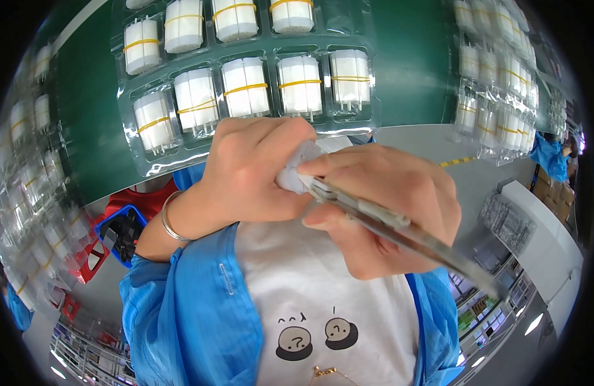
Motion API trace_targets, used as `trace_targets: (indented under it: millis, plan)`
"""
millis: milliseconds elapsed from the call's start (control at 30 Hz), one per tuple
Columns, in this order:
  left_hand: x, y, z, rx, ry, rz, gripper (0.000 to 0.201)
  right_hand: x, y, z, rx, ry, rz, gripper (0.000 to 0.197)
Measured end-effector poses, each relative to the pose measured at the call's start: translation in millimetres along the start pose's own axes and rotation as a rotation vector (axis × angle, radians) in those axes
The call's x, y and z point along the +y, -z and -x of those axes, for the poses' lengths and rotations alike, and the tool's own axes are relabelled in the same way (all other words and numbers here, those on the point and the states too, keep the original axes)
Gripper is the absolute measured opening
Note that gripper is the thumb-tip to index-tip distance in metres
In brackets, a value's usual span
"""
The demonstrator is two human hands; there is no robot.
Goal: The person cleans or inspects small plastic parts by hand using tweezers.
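My left hand (255, 167) is closed around a white cylindrical piece (289, 177), held in front of my chest at the table's near edge. Most of that piece is hidden by my fingers. In my right hand (393, 206) is a long, slim utility knife (432, 243) with a metal body and a grey slider. Its front end meets the white piece, and its back end slants down to the right. My right fingertips also press close to the piece. Exactly where the blade touches is hard to make out.
A clear plastic tray (258, 48) of white bundles with yellow bands lies on the green table (409, 61) beyond my hands. Stacked trays (500, 83) stand at the right and more trays (36, 167) at the left. Below sits a blue bin (120, 235) with dark parts, beside a red stool (142, 199).
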State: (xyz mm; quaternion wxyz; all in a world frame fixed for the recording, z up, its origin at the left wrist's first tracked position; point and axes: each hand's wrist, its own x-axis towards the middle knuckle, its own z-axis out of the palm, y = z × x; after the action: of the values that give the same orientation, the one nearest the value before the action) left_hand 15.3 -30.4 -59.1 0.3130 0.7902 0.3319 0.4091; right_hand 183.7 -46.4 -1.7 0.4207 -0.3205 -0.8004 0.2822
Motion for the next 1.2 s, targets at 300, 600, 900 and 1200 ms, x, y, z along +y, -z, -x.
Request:
trace_targets:
  millis: [300, 600, 900, 1200]
  plan:
    - [10.3, 4.6, -5.8, 0.159, 0.084, 0.209, 0.030, 8.3, 5.7, -8.0, 0.030, -0.040, -0.419, 0.050]
    - [9.2, 7.6, -10.5, 0.122, -0.038, 0.248, 0.037, 8.1, 8.0, -8.0, -0.001, 0.009, -0.432, 0.048]
    - [2.1, 2.9, 0.8, 0.132, -0.004, 0.450, 0.054, 8.8, 2.8, -9.7, -0.031, 0.125, -0.371, 0.044]
    - [3.4, 1.9, -7.0, 0.213, -0.071, 0.262, 0.030, 7.8, -3.1, -4.8, 0.087, 0.030, -0.440, 0.043]
